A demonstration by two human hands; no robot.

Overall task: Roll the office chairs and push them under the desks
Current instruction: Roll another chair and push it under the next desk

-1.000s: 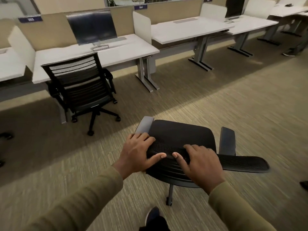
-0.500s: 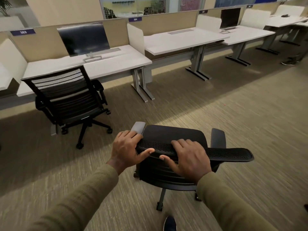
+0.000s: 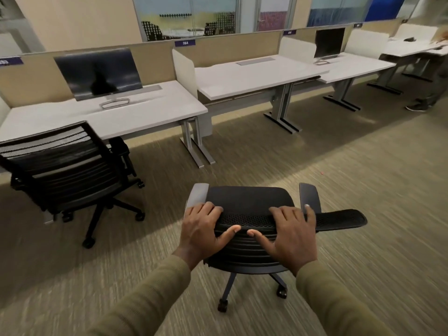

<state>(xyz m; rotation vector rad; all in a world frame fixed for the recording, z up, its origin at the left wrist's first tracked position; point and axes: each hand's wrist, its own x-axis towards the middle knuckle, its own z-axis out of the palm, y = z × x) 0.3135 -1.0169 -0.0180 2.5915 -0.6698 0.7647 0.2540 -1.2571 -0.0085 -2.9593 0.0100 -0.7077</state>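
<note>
Both hands grip the curved top edge of a black mesh-backed office chair (image 3: 249, 202) standing on the striped tan carpet (image 3: 363, 190). The left hand (image 3: 202, 230) and right hand (image 3: 291, 232) clasp it with fingers over the rim and thumbs on the near side. This chair stands well apart from the white rectangular desk surface (image 3: 254, 76) ahead. Left of the chair, a second black slatted office chair (image 3: 65, 166) stands at the neighbouring white surface (image 3: 101, 117) bearing a dark flat monitor (image 3: 99, 71).
</note>
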